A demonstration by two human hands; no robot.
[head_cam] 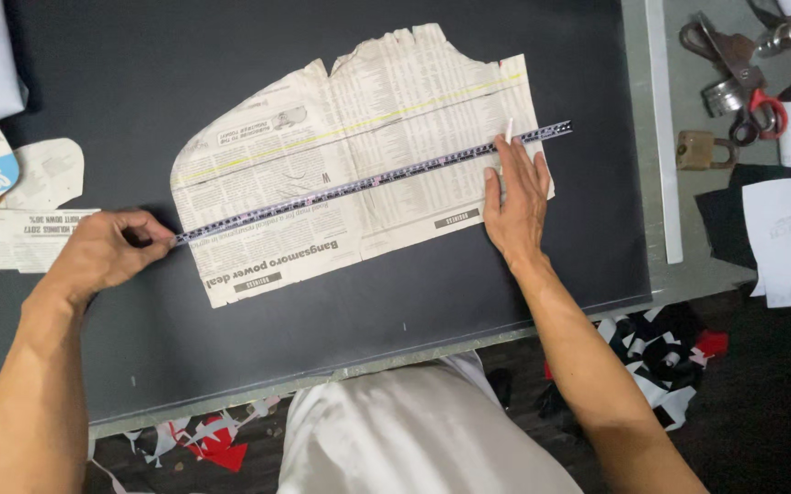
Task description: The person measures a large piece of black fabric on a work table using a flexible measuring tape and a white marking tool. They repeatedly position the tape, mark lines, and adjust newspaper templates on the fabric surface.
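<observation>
Two hands stretch a measuring tape [368, 183] over the newspaper pattern [359, 155]: left hand [107, 252] pinching its eight o'clock end, right hand [516, 197] pressing flat near two o'clock.

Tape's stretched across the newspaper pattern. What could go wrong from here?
1. The left hand pinches only the tip of the measuring tape; a slip would probably slacken it and skew the line.
2. The right hand presses the newspaper pattern at one end only; the loose left side might shift on the black fabric.
3. The white chalk between its fingers may smear.
</observation>
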